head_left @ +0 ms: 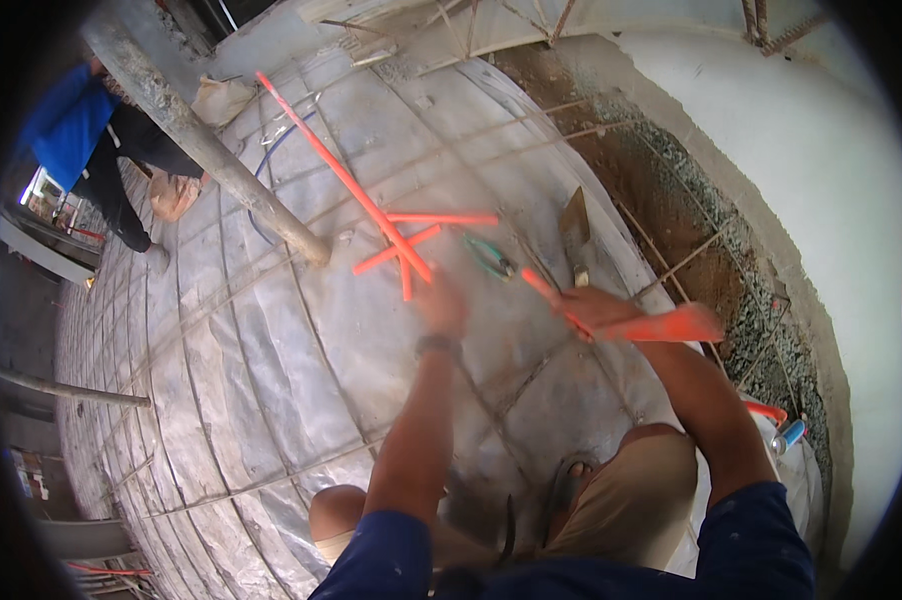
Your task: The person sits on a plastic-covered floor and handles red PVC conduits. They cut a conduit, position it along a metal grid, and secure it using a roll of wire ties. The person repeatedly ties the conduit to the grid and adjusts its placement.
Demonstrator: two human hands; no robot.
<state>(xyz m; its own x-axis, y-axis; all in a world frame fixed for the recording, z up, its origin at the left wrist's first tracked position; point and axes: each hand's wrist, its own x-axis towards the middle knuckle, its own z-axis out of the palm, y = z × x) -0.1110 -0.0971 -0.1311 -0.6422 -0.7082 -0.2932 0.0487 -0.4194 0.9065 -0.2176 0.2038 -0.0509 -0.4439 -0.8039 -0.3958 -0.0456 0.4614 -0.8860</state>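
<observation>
A long orange pipe (346, 175) lies slantwise on the plastic sheeting, across several short orange pipe pieces (451, 218). My left hand (443, 305) is at its near end, smeared by motion, so whether the fingers grip it cannot be told. My right hand (593, 308) is closed around a short orange pipe (541, 284) that sticks out on both sides of the fingers. A blurred, wider orange object (671, 325) also extends rightward from that hand; its kind is unclear. Between the hands and farther off lie green-handled pliers (491, 257).
A flat-bladed tool (575, 225) lies beyond my right hand. Steel bars (401, 190) form a grid over the plastic sheeting (311, 330). A slanted post (211, 150) stands at left, near a person in blue (76, 125). Along the right runs a gravel-and-soil trench (701, 270) beside a white wall (771, 130).
</observation>
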